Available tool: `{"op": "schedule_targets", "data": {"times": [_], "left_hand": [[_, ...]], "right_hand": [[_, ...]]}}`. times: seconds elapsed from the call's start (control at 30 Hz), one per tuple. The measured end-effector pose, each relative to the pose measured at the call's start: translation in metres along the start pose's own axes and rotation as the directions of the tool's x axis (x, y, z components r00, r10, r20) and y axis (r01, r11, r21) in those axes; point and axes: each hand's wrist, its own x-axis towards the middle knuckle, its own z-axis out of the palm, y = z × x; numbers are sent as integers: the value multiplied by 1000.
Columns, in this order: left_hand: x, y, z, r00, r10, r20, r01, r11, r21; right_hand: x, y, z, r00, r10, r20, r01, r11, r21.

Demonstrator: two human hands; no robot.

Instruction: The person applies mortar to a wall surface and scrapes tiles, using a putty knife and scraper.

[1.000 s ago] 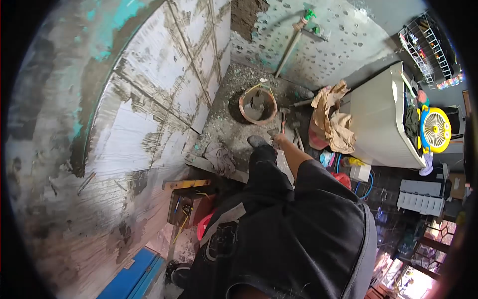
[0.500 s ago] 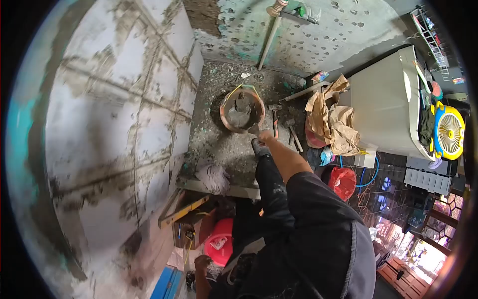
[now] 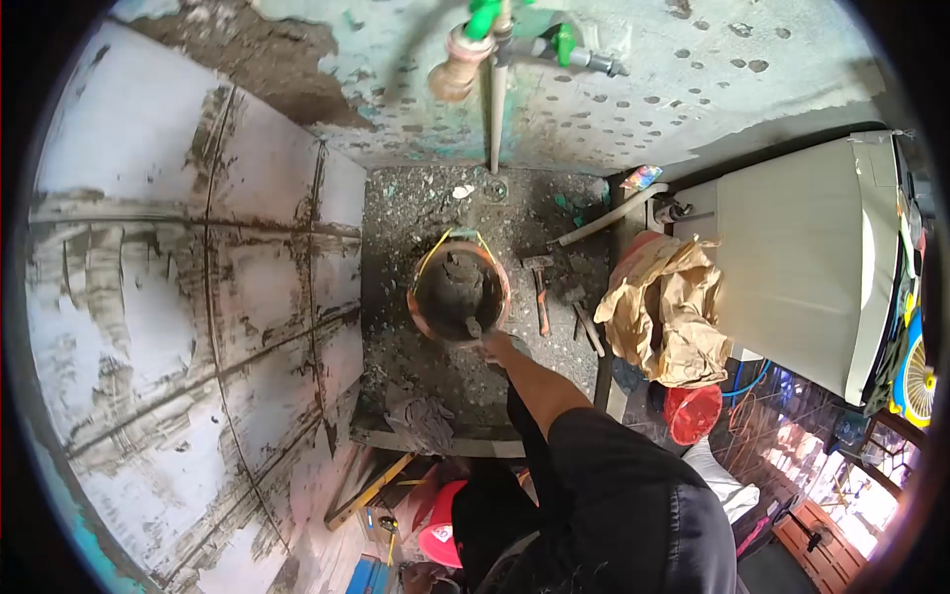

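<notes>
An orange-rimmed bucket point(image 3: 417, 315) with a yellow handle stands on the rough, speckled floor, grey mortar inside it. At its lower right rim is my right hand point(image 3: 501, 348), closed round the handle of a trowel point(image 3: 473, 327) whose blade end reaches into the bucket. My left hand point(image 3: 421, 576) is low at the bottom edge, dark and partly cut off, near a red tub point(image 3: 441, 530); its fingers cannot be made out. A hammer point(image 3: 541, 297) lies to the right of the bucket, with another tool point(image 3: 588, 325) beside it.
White tiles smeared with mortar point(image 3: 252, 277) cover the left wall. Pipes with green valves point(image 3: 564, 45) stick out from the back wall. On the right are crumpled brown paper point(image 3: 683, 312), a large pale appliance point(image 3: 792, 257) and a red bucket point(image 3: 693, 411). A grey rag point(image 3: 418, 418) lies near the ledge.
The view has shifted, bringing more of the back wall and pipes into sight. My right hand and the trowel have moved, and the trowel now reaches inside the bucket. My left hand sits lower in view.
</notes>
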Motion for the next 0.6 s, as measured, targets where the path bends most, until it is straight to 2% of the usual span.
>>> {"op": "schedule_targets", "data": {"times": [0.03,0.07,0.13,0.2,0.33,0.4,0.47,0.5,0.53,0.6], "left_hand": [[-4,8,0,1000,26,-9,-25,999,47],[-8,18,0,999,51,-13,-50,995,87],[-17,37,-2,995,103,-14,-99,981,169],[-24,55,-4,986,164,-6,-158,957,245],[-28,82,-13,931,360,59,-354,856,376],[-30,96,-12,891,445,87,-437,791,428],[-41,131,11,911,412,16,-373,807,458],[-53,149,27,902,432,16,-388,791,473],[-38,150,20,877,476,59,-427,718,550],[-4,150,4,763,605,227,-577,480,661]], "right_hand": [[-10,-3,-7,998,59,-26,-56,994,91],[-44,-24,-18,938,347,2,-315,849,425],[-95,-27,-48,945,326,22,-289,803,521],[-133,-4,-76,935,355,-2,-255,674,693],[-221,37,-142,939,310,-152,-30,513,858],[-237,92,-171,934,291,-210,131,268,955],[-271,102,-201,941,-16,-339,337,157,928],[-295,80,-205,900,134,-415,410,66,910],[-315,47,-212,836,288,-468,492,-14,870],[-336,2,-223,725,459,-513,594,-42,803]]}}
